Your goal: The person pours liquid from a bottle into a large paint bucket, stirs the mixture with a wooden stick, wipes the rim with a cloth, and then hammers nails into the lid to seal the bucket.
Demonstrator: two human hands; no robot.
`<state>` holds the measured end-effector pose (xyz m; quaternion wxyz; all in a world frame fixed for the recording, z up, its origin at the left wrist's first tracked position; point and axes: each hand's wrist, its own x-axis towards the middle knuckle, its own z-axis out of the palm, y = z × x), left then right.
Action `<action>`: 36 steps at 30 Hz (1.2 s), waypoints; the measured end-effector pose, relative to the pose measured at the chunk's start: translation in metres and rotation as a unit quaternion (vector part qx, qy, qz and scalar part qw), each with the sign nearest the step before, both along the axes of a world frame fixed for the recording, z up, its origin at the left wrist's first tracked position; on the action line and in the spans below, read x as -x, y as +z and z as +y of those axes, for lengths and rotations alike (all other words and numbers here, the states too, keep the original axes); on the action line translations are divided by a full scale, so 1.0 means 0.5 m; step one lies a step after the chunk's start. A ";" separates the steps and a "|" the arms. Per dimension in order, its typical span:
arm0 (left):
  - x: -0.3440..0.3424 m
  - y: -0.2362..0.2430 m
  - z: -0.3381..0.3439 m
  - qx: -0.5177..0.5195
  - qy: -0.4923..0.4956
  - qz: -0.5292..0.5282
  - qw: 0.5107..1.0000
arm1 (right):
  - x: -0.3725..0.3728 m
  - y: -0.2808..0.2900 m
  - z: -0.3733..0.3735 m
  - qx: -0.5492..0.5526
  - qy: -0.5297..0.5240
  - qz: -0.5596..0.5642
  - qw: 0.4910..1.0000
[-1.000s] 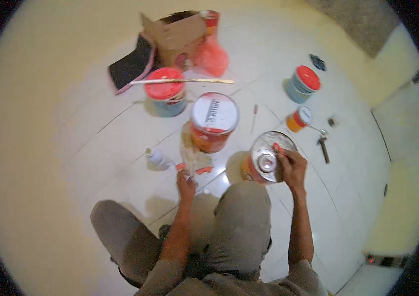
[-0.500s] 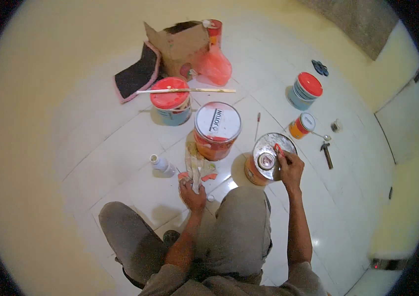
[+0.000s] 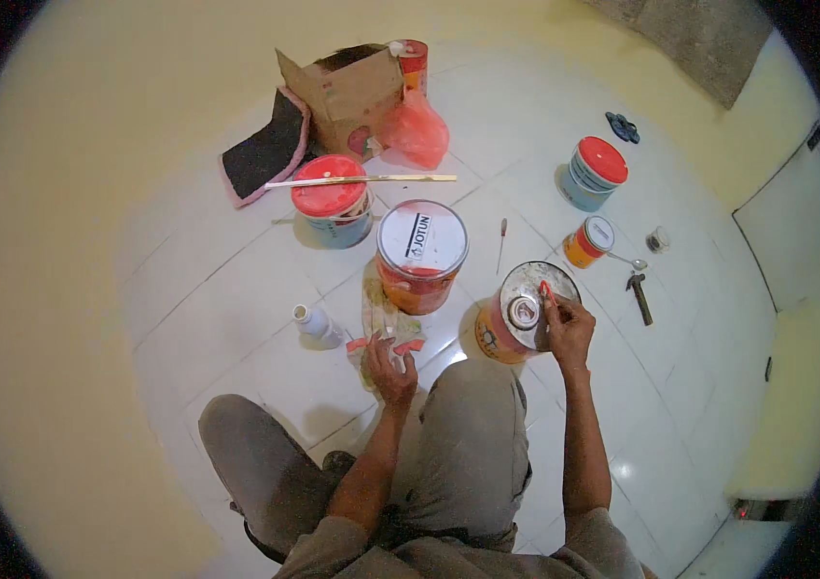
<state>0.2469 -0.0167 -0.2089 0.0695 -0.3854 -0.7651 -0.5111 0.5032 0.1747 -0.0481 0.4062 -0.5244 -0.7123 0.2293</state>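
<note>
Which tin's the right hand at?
The orange-sided tin with the silvery metal top and round fitting: the right hand is there. The large white-topped tin and small white-topped tin have no hand on them.

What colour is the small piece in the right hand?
Bright red; the small slim piece shows best in the head view.

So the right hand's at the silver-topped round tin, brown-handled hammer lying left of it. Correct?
Wrong side: the head view shows the brown-handled hammer lying right of the silver-topped round tin. The right hand is at it, yes.
</note>
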 end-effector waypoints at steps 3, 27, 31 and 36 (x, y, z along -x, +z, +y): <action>0.007 -0.004 0.006 -0.008 -0.015 -0.004 1.000 | -0.004 -0.007 -0.004 0.011 -0.012 -0.018 1.000; -0.023 0.606 0.244 0.011 -0.455 0.203 0.867 | -0.018 0.192 -0.031 -0.167 0.044 -0.138 0.975; -0.011 0.723 0.248 0.043 -0.455 0.356 0.815 | 0.028 0.378 -0.046 -0.272 0.116 -0.159 0.942; 0.071 0.832 0.197 -0.063 -0.377 0.394 0.836 | 0.138 0.552 -0.088 -0.319 0.208 -0.100 0.919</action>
